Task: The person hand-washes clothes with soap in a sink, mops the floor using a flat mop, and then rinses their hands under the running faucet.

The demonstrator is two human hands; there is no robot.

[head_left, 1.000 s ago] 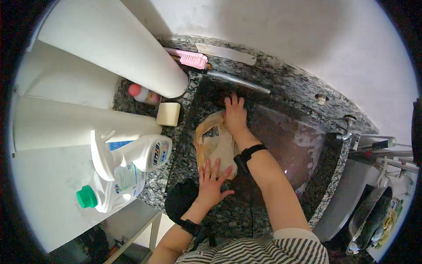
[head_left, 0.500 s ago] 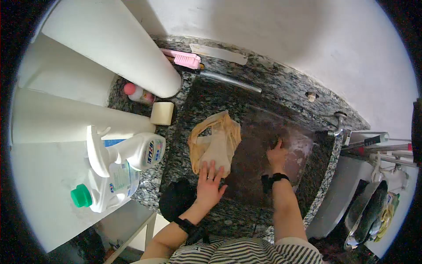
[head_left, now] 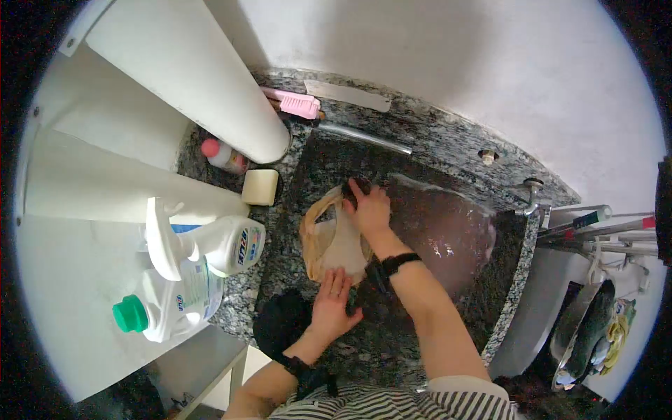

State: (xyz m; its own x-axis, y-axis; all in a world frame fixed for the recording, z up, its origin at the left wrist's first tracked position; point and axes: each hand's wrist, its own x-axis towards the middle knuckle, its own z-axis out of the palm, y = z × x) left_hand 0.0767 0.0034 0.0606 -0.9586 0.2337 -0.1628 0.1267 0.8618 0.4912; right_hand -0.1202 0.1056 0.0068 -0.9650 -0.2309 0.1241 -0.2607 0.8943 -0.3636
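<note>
A thin wet beige garment (head_left: 323,238) with a paler middle lies spread on the dark floor of the stone sink (head_left: 514,308). My left hand (head_left: 334,308) rests on its lower edge, fingers laid flat and thumb apart. At its upper right, my right hand (head_left: 369,210) has bent fingers over the fabric's edge, thumb and forefinger closing on it; part of the grip is hidden. A dark patch shows by these fingertips, and I cannot make out what it is. To the right, shallow cloudy water (head_left: 441,238) covers part of the sink floor.
On the left ledge are a pale soap bar (head_left: 260,187), a pink-capped bottle (head_left: 225,155), a white spray bottle (head_left: 234,245) and a green-capped jug (head_left: 164,304). A pink brush (head_left: 301,106) lies behind. The tap (head_left: 532,199) and long-handled tools (head_left: 595,231) are at right.
My right hand has moved left from the watery side to the garment's upper right edge. My left hand stays on its lower edge. The water's surface now ripples and shines.
</note>
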